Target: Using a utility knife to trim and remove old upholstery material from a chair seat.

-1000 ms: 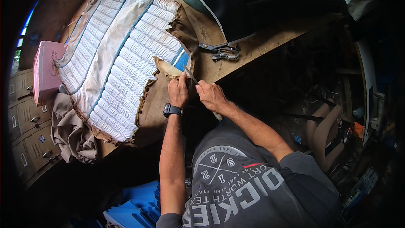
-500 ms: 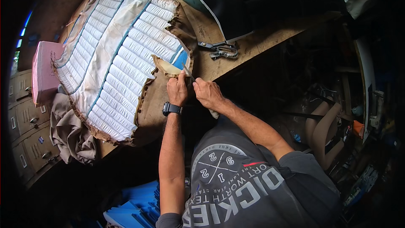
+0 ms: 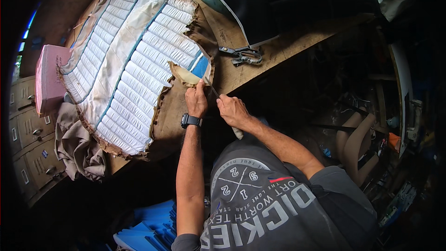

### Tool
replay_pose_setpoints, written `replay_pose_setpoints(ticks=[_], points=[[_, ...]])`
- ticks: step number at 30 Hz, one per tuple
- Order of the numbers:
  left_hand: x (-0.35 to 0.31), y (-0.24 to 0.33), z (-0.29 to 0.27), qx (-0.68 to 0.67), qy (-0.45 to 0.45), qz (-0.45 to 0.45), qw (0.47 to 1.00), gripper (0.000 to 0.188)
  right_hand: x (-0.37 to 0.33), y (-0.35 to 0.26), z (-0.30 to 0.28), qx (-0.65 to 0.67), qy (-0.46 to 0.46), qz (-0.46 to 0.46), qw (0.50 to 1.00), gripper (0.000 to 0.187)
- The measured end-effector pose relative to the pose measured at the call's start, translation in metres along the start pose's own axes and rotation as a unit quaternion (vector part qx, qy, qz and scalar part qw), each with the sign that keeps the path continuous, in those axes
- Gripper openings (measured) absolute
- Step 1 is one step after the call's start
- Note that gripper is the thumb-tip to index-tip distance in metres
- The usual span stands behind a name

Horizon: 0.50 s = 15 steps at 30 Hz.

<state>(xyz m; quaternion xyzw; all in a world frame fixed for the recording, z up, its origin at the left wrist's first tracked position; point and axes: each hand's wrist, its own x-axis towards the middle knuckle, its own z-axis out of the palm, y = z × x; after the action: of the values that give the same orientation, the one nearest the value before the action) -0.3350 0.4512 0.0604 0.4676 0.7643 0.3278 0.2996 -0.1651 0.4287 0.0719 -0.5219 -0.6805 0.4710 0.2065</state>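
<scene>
A worn seat cover [image 3: 134, 69] lies spread on the table, its inside up: white puckered ribs, blue seam lines and a frayed brown border. My left hand [image 3: 196, 101] is closed on the border at the cover's near right corner, thumb on top. A folded-back cream flap and a small blue patch [image 3: 200, 67] lie just beyond the thumb. Close by on the right, my right hand [image 3: 233, 111] grips a thin-bladed knife [image 3: 212, 87]. Its blade tip is at the border by my left thumb, and the pale handle end sticks out below my fist.
Scissors [image 3: 242, 56] lie on the wooden table [image 3: 278, 58] right of the cover. A black ribbed upholstery panel [image 3: 302, 0] covers the far side. At left are a pink block [image 3: 50, 81], a crumpled brown cloth [image 3: 79, 146] and metal drawers [image 3: 39, 158]. Blue sheets [image 3: 148, 227] sit below.
My right hand has drawn slightly right and toward me with the knife, so more blade shows. My left hand has shifted a little to the right, still on the border.
</scene>
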Motion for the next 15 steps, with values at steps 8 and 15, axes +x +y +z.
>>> replay_pose_setpoints(ticks=[8, 15], points=[[-0.006, -0.011, -0.007, -0.102, -0.025, 0.061, 0.993, 0.044, 0.010, -0.007, 0.003, 0.023, 0.030, -0.026, 0.999, 0.027], [-0.008, -0.004, -0.005, -0.156, -0.005, 0.041, 0.987, 0.045, 0.013, -0.008, 0.001, 0.005, 0.027, -0.029, 0.999, 0.026]])
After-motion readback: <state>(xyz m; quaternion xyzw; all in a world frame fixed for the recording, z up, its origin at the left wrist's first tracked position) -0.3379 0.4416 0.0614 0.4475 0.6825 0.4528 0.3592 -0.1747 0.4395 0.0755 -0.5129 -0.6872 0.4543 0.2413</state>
